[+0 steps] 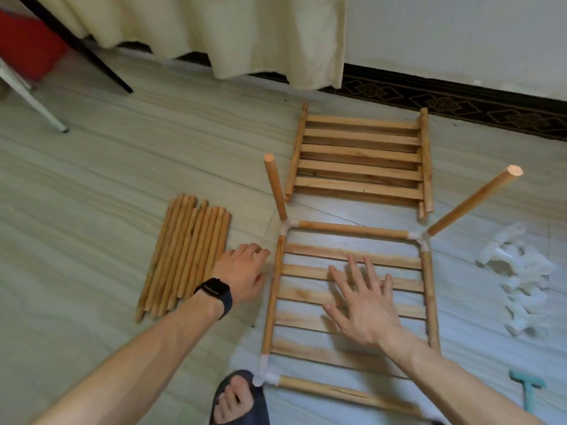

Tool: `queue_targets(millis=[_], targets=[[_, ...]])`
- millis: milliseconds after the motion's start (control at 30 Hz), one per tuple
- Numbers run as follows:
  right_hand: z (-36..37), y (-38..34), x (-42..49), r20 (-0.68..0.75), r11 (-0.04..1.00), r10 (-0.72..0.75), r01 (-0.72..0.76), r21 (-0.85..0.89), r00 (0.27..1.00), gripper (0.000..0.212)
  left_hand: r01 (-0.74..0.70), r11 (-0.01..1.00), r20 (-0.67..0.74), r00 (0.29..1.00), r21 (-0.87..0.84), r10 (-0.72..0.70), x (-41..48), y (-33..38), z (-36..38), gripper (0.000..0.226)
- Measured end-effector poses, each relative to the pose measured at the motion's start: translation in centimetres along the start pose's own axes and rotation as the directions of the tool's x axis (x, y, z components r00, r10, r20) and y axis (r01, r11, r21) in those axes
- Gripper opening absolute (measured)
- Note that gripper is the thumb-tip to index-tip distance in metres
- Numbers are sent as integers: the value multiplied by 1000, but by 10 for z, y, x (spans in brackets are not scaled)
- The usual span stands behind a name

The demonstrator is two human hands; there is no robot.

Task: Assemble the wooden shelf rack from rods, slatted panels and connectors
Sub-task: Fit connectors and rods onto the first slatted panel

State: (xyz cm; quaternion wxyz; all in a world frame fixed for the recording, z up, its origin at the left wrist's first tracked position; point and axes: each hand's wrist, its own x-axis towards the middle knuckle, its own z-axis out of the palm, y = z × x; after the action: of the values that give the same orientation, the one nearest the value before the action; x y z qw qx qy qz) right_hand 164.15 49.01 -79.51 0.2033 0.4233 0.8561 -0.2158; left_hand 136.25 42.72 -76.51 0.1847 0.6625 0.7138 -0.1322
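A slatted panel (310, 294) lies on the floor inside a frame of rods joined by white corner connectors (288, 226). Two rods stand up from the far corners, one at the left (275, 185) and one leaning right (474, 200). My right hand (365, 302) hovers or rests flat over the slats with fingers spread. My left hand (242, 273), with a black watch on the wrist, sits by the frame's left rod, fingers loosely bent and holding nothing. A bundle of loose rods (184, 256) lies to the left.
A stack of slatted panels (362, 157) lies beyond the frame. Several white connectors (518, 271) are heaped at the right, and a teal tool (529, 391) lies near the lower right. My sandalled foot (236, 397) touches the near corner. Table legs and a curtain stand at the back.
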Motion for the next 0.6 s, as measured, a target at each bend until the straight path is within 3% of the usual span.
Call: queue_targets(millis=[100,167,233,333,500,600], targets=[[20,-12,6,82,1000,-11,12,-15,997,75,342,932,63,939,-117,-337,-26,-33,10,51],[32,-19,11,25,1000,0,0,-23,1000,75,458,869,108,889,-187,-445,-37,-52,18,45],[33,-24,14,-12,999,25,-25,-27,1000,76,506,833,128,862,-224,-490,-43,-64,28,42],[33,-24,16,84,999,18,-16,-33,996,76,545,798,108,837,-259,-536,-43,-60,38,41],[25,-28,16,133,999,23,-20,-25,991,76,573,803,89,819,-166,-566,-34,-48,41,36],[24,-27,16,147,999,16,-10,-39,989,76,593,762,123,803,-259,-583,-30,-40,39,29]])
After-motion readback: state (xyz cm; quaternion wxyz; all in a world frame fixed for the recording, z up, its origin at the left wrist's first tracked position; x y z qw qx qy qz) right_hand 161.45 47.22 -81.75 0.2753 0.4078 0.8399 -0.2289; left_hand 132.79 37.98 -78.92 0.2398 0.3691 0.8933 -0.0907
